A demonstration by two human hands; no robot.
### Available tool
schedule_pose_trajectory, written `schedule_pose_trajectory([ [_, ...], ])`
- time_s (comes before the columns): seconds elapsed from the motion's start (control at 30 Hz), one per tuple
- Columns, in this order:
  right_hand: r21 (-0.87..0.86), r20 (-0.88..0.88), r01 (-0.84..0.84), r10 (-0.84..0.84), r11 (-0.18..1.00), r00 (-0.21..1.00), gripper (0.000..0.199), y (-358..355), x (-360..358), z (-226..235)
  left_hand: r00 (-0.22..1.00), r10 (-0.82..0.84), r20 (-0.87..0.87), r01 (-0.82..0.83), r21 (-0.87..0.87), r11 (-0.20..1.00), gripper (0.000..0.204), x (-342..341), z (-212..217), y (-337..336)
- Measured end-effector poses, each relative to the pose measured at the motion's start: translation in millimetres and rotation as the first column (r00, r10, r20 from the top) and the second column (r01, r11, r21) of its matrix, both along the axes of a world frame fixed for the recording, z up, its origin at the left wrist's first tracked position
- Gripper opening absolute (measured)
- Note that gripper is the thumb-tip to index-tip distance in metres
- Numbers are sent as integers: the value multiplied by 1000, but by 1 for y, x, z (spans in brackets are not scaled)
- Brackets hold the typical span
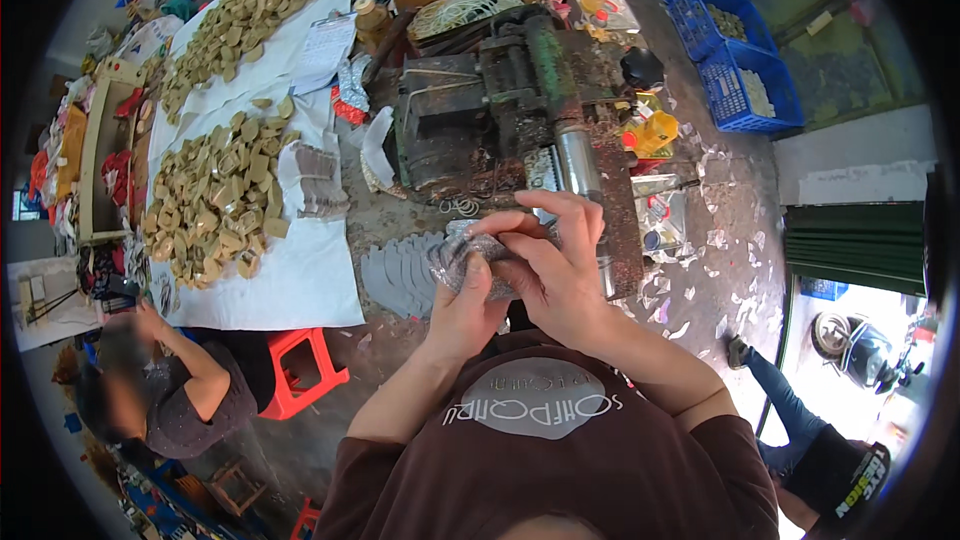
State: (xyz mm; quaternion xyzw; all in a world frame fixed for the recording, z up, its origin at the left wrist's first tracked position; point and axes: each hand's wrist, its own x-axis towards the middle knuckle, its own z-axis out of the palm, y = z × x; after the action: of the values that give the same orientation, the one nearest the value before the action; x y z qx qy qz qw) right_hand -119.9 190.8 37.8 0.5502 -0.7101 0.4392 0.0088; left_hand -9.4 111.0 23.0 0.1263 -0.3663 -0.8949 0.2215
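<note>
The workshop floor (700, 270) was grey concrete, littered with scraps of paper and foil. Both hands met at chest height above it, closed on one small packet (462, 258) in clear, crinkled film. The left hand (462, 312) cupped it from below; the right hand (545, 265) lay over the top, its fingertips (500, 223) pinching the film's upper edge. The packet looked light and soft, its wrap slick and easily torn or creased, so it would probably handle best held by the body with the edges pinched gently, as here. Just beyond the hands lay a fan of grey cut sheets (395, 275) and a dark, rusty machine (500, 105) with a shiny roller (578, 162). Farther left, a white cloth (290, 285) carried heaps of tan blocks (215, 195). A red stool (300, 370) stood beside another seated person (170, 390), and blue crates (735, 50) stood at the far right.
</note>
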Motion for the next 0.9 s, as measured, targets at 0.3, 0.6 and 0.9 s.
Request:
schedule_pose_trajectory([
  [0.3,-31,-79,58,-60,998,995,17,5,-10,5,957,204,204,-193,-76,978,30,-21,8,21],
  [0.6,448,223,66,-183,892,958,12,63,-123,21,866,189,462,49,-455,889,23,1,-19,-10],
  [0.9,408,-4,3,-1,913,1000,11,49,-99,-15,862,128,491,418,-829,371,54,-24,-13,22],
])
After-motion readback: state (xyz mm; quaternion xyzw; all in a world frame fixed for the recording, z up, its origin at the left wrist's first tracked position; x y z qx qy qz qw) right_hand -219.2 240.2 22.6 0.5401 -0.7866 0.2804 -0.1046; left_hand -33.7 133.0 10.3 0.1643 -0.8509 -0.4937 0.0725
